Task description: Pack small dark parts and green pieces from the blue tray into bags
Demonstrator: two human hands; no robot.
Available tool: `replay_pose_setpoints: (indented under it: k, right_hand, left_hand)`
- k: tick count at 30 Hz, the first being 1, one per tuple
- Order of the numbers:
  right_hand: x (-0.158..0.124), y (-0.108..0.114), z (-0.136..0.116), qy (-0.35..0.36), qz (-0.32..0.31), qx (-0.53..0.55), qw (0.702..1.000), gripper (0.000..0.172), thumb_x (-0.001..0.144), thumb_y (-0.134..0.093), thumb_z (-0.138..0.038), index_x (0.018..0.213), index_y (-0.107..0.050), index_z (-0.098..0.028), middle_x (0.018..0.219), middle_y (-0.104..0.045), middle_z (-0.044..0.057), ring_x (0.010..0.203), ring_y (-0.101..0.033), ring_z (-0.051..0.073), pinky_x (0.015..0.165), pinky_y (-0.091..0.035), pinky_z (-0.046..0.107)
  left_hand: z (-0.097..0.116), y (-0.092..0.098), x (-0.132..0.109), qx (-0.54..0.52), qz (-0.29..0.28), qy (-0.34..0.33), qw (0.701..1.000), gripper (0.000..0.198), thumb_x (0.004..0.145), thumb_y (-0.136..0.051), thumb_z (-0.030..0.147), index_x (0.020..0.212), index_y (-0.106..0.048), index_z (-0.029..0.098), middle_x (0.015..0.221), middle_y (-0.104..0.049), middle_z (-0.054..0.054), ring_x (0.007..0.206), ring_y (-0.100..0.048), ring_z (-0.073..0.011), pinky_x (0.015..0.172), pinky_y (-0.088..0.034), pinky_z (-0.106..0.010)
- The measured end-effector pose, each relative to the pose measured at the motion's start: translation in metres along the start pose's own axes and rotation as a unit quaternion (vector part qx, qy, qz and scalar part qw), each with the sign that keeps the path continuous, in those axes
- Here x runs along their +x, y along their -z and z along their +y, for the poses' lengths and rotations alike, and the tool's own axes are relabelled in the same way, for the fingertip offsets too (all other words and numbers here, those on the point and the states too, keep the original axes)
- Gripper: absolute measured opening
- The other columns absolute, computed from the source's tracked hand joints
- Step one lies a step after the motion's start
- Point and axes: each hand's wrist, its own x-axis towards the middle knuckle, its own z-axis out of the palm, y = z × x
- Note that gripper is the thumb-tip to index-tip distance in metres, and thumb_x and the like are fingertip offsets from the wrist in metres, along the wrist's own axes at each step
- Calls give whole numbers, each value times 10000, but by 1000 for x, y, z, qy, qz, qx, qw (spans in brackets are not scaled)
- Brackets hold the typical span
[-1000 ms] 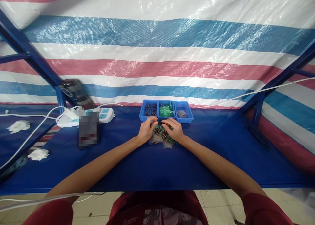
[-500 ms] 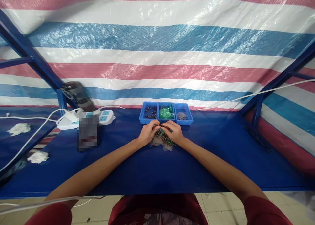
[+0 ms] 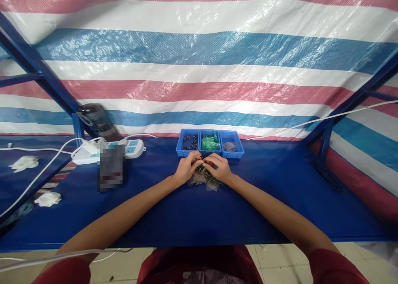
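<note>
My left hand (image 3: 188, 168) and my right hand (image 3: 219, 168) meet over a mixed pile (image 3: 202, 177) of small dark parts, green pieces and clear plastic bits on the blue table. The fingers of both hands are pinched together around something small and dark, too small to name. Just behind them stand three joined blue bins. The left bin (image 3: 188, 154) has small dark metallic parts, the middle bin (image 3: 210, 153) green pieces, and the right bin (image 3: 232, 154) clear flat pieces.
On the left of the blue table (image 3: 199, 217) lie a white power strip (image 3: 135, 148), a blurred dark object (image 3: 111, 168) and crumpled white tissue (image 3: 48, 198). A dark bottle (image 3: 98, 120) leans behind. Blue frame posts stand at both sides, before striped sheeting.
The fingers of my right hand have shifted slightly to the left, closer to my left fingertips. My left hand has barely moved.
</note>
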Motion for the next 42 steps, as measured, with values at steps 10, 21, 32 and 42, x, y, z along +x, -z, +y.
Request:
replay_pose_setpoints:
  k: [10,21,32,42]
  right_hand:
    - [2,1,-2,-20,-7,-14,1000,160,915,-478,-280,951,-594,-176,769,-596,56,598,-549,138,570,-473,267]
    - [1,3,0,-83,8,5,997,192,936,-423,-328,935,-553,-186,735,-569,36,595,-532,141,586,-454,263]
    - [2,3,-1,-61,6,-9,998,233,955,-376,-314,920,-566,-183,727,-563,38,607,-530,146,599,-441,271]
    - [4,3,-3,-56,11,-12,998,247,956,-383,-311,869,-574,-182,692,-537,33,594,-506,142,567,-421,267]
  left_hand:
    - [6,3,2,15,2,-5,1000,321,888,-494,443,1080,-489,186,838,-658,-3,621,-614,-100,614,-487,-206]
    - [14,4,7,53,31,-88,994,211,909,-503,318,1037,-603,183,931,-646,-54,646,-569,-96,599,-468,-205]
    - [13,5,6,33,26,-114,993,214,903,-516,291,1056,-619,183,991,-642,-81,860,-622,-146,705,-519,-239]
    - [16,7,6,51,21,-117,992,224,914,-493,289,1068,-623,193,994,-646,-78,931,-622,-160,803,-525,-273]
